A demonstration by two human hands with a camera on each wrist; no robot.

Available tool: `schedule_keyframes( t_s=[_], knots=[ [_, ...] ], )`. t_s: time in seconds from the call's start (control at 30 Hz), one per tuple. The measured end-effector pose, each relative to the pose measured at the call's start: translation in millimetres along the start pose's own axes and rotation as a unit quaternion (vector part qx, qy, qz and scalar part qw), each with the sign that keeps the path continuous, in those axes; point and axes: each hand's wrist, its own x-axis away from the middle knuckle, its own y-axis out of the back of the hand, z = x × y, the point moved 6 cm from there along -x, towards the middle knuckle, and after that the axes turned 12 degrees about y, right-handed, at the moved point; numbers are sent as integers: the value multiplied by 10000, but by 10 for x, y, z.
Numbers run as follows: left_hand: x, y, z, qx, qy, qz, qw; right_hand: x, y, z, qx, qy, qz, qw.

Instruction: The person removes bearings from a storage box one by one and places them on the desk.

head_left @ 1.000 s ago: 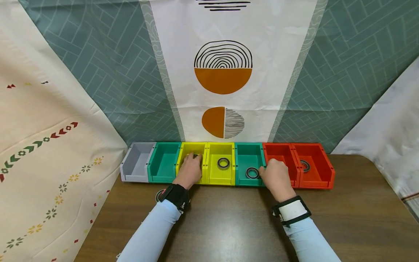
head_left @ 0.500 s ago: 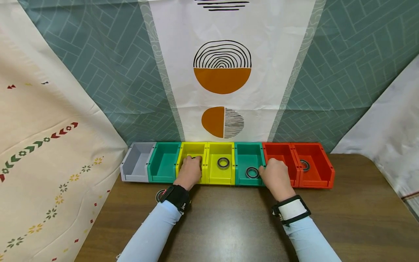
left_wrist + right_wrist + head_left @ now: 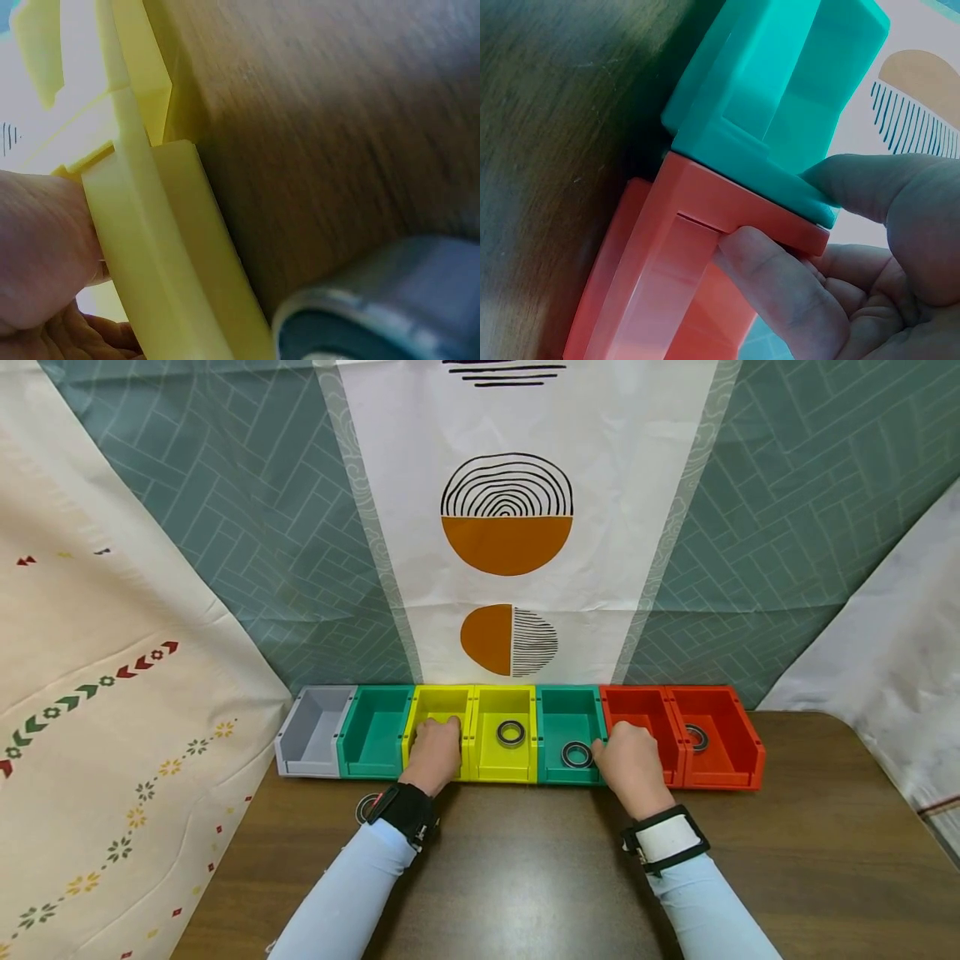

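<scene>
My left hand (image 3: 433, 753) reaches down into the left yellow bin (image 3: 444, 695), its fingers mostly hidden by its own back and by the bin's front wall. In the left wrist view, curled fingers show behind that yellow wall (image 3: 161, 240); I cannot tell what they hold. My right hand (image 3: 632, 767) pinches the adjoining side walls of the right green bin (image 3: 742, 161) and the left red bin (image 3: 727, 202), thumb on the green side and a finger on the red. A ring bearing (image 3: 577, 754) lies in that green bin, close to the thumb.
One bearing (image 3: 511, 733) lies in the right yellow bin and another (image 3: 697, 738) in the far-right red bin. A further bearing (image 3: 366, 808) is on the wooden table (image 3: 517, 877) beside the left wristband. A grey bin (image 3: 311, 768) and a green bin (image 3: 372, 768) end the row's left.
The dark bearing edge seen at the left hand's fingertips is now hidden behind the hand, whose knuckles have shifted slightly. My right hand keeps its place on the bin walls.
</scene>
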Motion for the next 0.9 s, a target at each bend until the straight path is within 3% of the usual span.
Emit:
schedule_keyframes(
  t_s=[0.2,0.47,0.67,0.9],
  knots=[
    [51,12,31,37,-65,-143,9999,-5,-21,10,-33,32,-5,10000],
    [157,117,61,370,-324,-738,9961,4,-3,-1,42,22,-86,10000],
    [253,191,106,665,-308,-744,9945,5,0,2,-21,40,-16,10000],
    [369,376,138,1021,-268,-957,9898,1,1,3,-27,32,-65,10000]
  ],
)
